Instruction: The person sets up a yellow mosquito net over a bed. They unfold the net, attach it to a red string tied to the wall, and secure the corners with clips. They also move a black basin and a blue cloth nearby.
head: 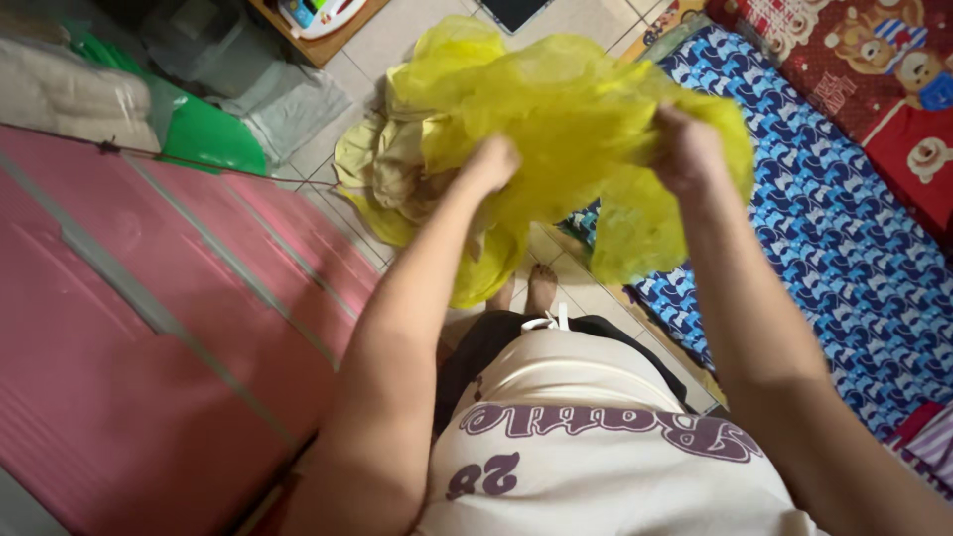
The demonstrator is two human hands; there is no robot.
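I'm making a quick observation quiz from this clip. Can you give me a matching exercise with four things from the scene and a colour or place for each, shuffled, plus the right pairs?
Things:
1. thin plastic sheet
2. patterned mat
3. ribbed panel
4. bundle of cloth

Descriptions:
A. blue and white, on the floor at the right
B. pink, along the left side
C. translucent yellow, gripped by the left hand and right hand
D. pale beige, on the tiled floor behind the sheet

Pairs: 1-C, 2-A, 3-B, 4-D
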